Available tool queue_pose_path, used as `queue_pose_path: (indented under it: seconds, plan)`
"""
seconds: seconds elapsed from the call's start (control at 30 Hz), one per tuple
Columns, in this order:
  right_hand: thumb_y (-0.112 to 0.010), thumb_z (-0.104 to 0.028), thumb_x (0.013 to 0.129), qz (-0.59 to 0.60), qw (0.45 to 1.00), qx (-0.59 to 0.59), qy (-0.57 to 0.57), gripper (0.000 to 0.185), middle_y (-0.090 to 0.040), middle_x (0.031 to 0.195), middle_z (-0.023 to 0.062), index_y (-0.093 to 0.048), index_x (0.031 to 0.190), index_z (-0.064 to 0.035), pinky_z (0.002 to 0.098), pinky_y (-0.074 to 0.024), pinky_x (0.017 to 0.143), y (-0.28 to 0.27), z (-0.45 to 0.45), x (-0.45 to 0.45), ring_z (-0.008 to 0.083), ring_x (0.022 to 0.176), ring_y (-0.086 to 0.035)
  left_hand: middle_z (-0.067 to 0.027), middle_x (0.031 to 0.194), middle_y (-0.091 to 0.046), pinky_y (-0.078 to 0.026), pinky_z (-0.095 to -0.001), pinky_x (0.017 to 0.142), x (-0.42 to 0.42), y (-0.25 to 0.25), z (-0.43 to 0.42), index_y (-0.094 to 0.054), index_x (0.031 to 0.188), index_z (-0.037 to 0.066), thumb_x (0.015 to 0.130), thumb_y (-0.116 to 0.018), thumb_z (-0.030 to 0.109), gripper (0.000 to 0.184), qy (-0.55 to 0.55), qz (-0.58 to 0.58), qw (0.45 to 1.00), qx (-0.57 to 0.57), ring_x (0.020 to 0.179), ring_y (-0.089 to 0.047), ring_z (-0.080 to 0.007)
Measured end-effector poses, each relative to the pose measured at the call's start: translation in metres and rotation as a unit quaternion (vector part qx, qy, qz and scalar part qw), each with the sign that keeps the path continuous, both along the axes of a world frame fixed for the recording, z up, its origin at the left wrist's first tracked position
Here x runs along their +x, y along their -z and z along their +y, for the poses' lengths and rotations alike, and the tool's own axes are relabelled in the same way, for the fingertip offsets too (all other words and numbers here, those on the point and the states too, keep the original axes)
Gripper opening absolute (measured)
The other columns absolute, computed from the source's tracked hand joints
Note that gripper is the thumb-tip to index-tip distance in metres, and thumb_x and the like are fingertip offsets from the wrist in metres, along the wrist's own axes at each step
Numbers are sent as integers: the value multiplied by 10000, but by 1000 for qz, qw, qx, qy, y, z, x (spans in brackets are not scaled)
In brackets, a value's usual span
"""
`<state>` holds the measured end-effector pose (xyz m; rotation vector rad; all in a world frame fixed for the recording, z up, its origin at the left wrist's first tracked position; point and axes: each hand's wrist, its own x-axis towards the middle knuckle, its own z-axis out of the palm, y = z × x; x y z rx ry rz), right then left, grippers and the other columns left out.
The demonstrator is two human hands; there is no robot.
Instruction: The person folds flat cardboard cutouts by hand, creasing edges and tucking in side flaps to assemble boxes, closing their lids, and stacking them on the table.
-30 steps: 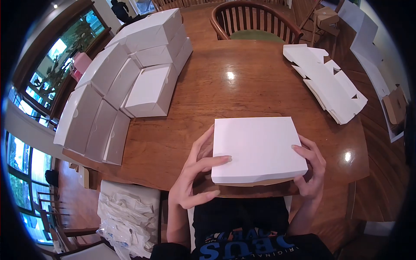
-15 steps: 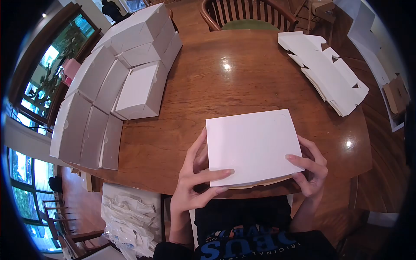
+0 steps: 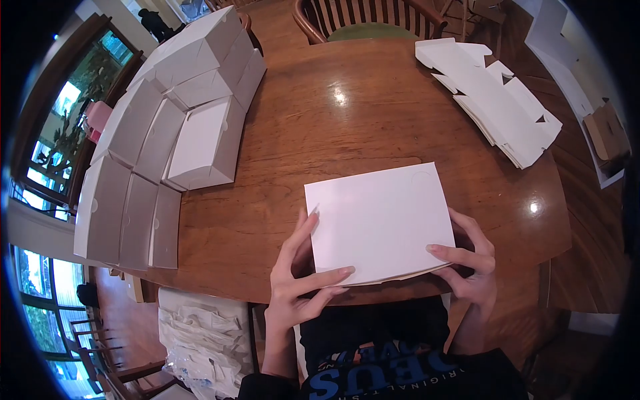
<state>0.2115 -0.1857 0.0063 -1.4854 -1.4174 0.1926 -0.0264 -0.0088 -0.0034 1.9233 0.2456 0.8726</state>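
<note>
A white cardboard box (image 3: 380, 227) sits between my two hands near the table's front edge, its flat lid facing up. My left hand (image 3: 300, 273) grips the left side, with fingertips over the lid's near left corner and along the side edge. On the right, my right hand (image 3: 470, 260) holds the near right corner, one finger on the lid and the thumb lower at the front. A thin gap shows under the lid's near edge. The inside of the box is hidden.
Several folded white boxes (image 3: 143, 130) are stacked on the wooden table's (image 3: 287, 133) left side. Flat unfolded box blanks (image 3: 497, 100) lie at the far right. A wooden chair (image 3: 370, 20) stands beyond the table, and plastic-wrapped bundles (image 3: 203, 340) rest below at the left.
The gap under the lid's near edge has narrowed. My left index finger has shifted onto the box's left edge. The whole view has moved slightly.
</note>
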Motion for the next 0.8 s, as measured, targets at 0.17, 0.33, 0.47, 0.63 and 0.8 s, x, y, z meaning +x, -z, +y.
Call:
queue_pose_path:
  seconds: [0.17, 0.33, 0.47, 0.63, 0.8]
  plan:
    - [-836, -104, 608, -13, 999, 31, 11, 409, -553, 1317, 244, -778, 1007, -177, 435, -475, 999, 2, 4, 0, 373, 1196, -559, -155, 1326, -581, -365, -543, 1100, 8, -8, -2, -790, 862, 163, 622, -867, 183, 253, -87, 11, 982, 165, 1378, -349, -471]
    - [-843, -102, 614, -27, 997, 67, 6, 366, -543, 1319, 254, -781, 972, -143, 435, -472, 1000, 1, -2, -5, 366, 1201, -561, -61, 1168, -687, -365, -542, 1089, 11, -16, -6, -776, 817, 142, 615, -880, 240, 247, -81, 10, 977, 199, 1346, -399, -454]
    - [-841, -201, 676, 37, 998, 50, -28, 374, -479, 1379, 247, -751, 1025, -104, 436, -462, 1007, 4, 0, -3, 374, 1225, -540, -18, 1090, -716, -359, -529, 1088, 11, -28, 4, -774, 872, 131, 618, -884, 285, 316, -54, 59, 979, 189, 1328, -433, -414]
    - [-424, -686, 916, 76, 997, 22, 19, 856, -408, 1431, 248, -425, 1415, 11, 455, -357, 1077, 4, 5, -2, 361, 1340, -419, -139, 1347, -542, -298, -485, 1128, 13, -34, 18, -675, 1211, 101, 653, -830, 395, 650, -18, 56, 986, 157, 1372, -369, -386]
    - [-277, -648, 972, 262, 961, 43, 72, 823, -257, 1551, 203, -202, 1531, -48, 478, -190, 1162, -14, 24, -13, 330, 1436, -264, -184, 1541, -280, -197, -436, 1170, 36, -30, 11, -281, 1509, 47, 874, -652, 244, 762, -102, -1, 995, 0, 1443, -252, -320]
